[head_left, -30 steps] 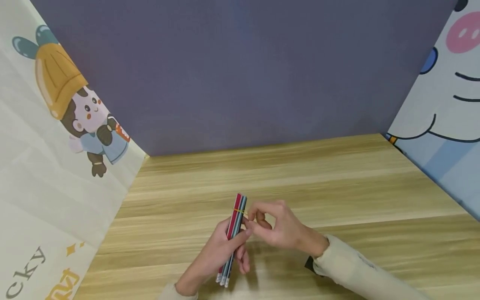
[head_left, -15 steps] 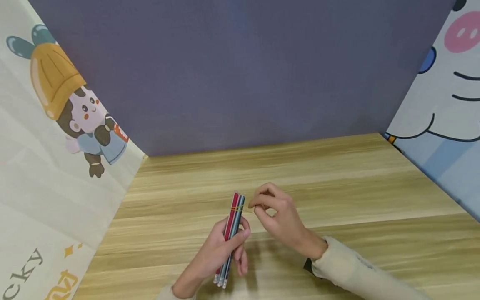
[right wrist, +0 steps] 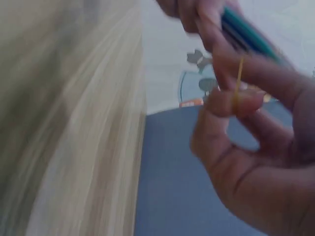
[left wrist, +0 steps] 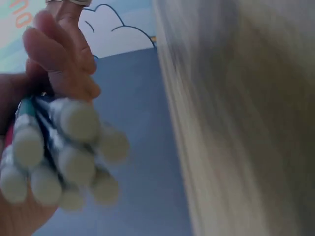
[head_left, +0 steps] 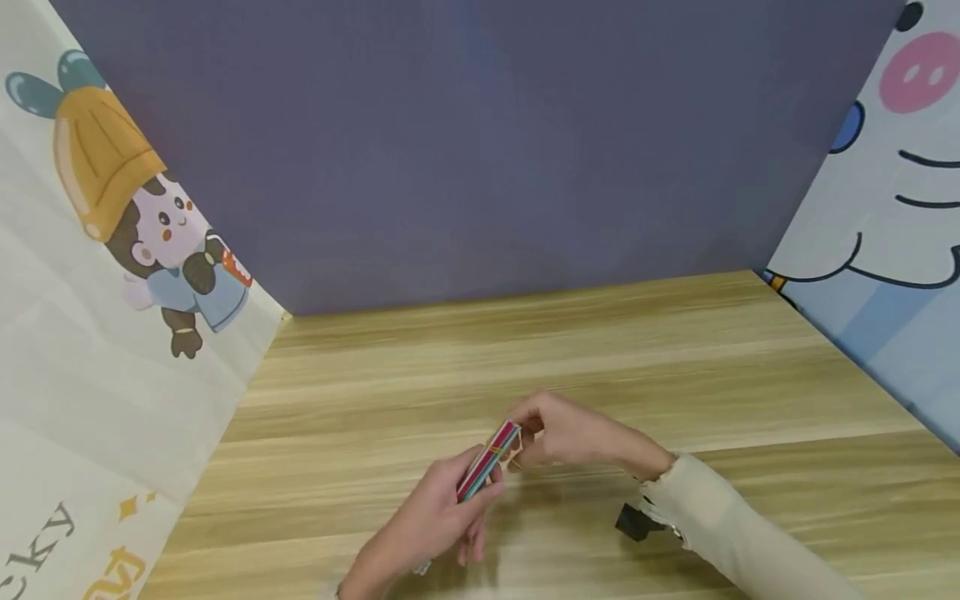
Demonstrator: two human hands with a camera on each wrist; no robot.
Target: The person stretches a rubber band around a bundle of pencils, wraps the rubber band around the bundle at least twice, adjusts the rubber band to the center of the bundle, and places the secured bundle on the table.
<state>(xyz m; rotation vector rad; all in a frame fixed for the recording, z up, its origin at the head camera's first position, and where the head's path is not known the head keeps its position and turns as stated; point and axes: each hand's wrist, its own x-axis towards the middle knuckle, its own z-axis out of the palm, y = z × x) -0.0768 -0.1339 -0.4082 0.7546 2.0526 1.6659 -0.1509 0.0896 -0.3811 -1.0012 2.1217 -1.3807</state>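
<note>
My left hand (head_left: 429, 510) grips a bundle of several pencils (head_left: 483, 468), red and teal, tilted up and to the right above the table. Their white eraser ends (left wrist: 78, 120) fill the lower left of the left wrist view. A thin yellow rubber band (head_left: 497, 450) crosses the bundle close to its far end. Right beside that end, my right hand (head_left: 566, 431) has its fingers curled around a loop of the band. In the right wrist view, this rubber band (right wrist: 239, 78) runs taut across the fingertips.
A wood-grain table (head_left: 675, 358) lies under both hands. Behind it stands a grey-purple panel (head_left: 480, 150). Cartoon-printed sheets flank it, the left sheet (head_left: 150, 375) and the right sheet (head_left: 900, 242). A small black object (head_left: 636, 522) shows beneath the right sleeve (head_left: 720, 508).
The pencil bundle has tipped further to the right and its far end has come lower. My right hand first drew the band out to the right, then turned over close beside the pencils' ends.
</note>
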